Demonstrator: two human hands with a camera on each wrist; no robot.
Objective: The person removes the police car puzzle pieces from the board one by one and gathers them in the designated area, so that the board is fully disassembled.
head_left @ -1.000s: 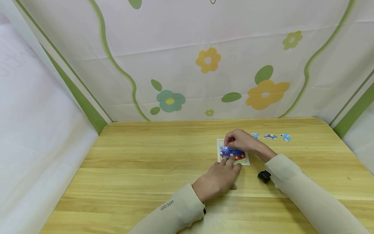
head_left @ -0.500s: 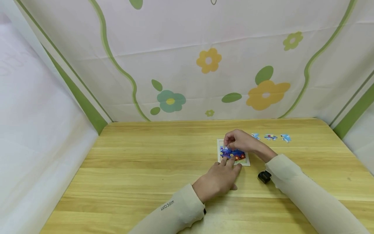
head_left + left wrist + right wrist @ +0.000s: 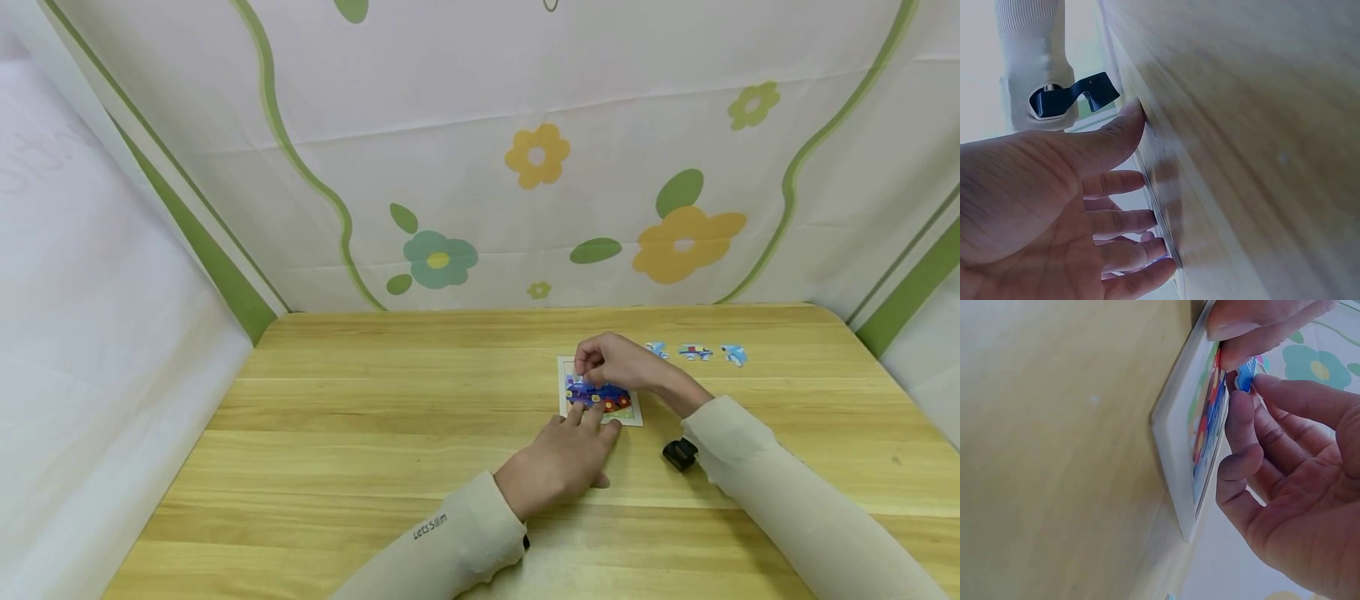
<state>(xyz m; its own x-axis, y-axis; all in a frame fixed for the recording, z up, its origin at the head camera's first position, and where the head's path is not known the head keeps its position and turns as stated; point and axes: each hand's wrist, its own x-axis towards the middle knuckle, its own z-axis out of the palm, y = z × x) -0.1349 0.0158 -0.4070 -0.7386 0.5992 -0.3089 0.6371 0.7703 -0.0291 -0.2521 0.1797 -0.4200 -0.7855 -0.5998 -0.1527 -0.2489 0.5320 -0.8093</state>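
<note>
A small jigsaw puzzle board (image 3: 562,387) with a white border lies on the table, its picture a blue vehicle with red wheels. My right hand (image 3: 619,362) is over the board's far left part. Between its thumb and fingertip it pinches a blue puzzle piece (image 3: 1245,376), tilted just off the picture in the right wrist view. My left hand (image 3: 564,460) rests at the near edge, fingers extended onto the board. In the left wrist view those fingers (image 3: 1124,220) lie along the board's edge, the thumb apart from them. The hands hide parts of the picture.
Loose puzzle pieces lie in a row beyond my right forearm: a blue one (image 3: 656,349), a multicoloured one (image 3: 695,352) and a light blue one (image 3: 733,355). A black wrist camera (image 3: 679,454) juts from my right cuff. A flowered cloth (image 3: 465,167) hangs behind the table.
Both hands keep nearly the same place over the board. The right fingertips shift only very slightly with the puzzle piece; the loose pieces stay put.
</note>
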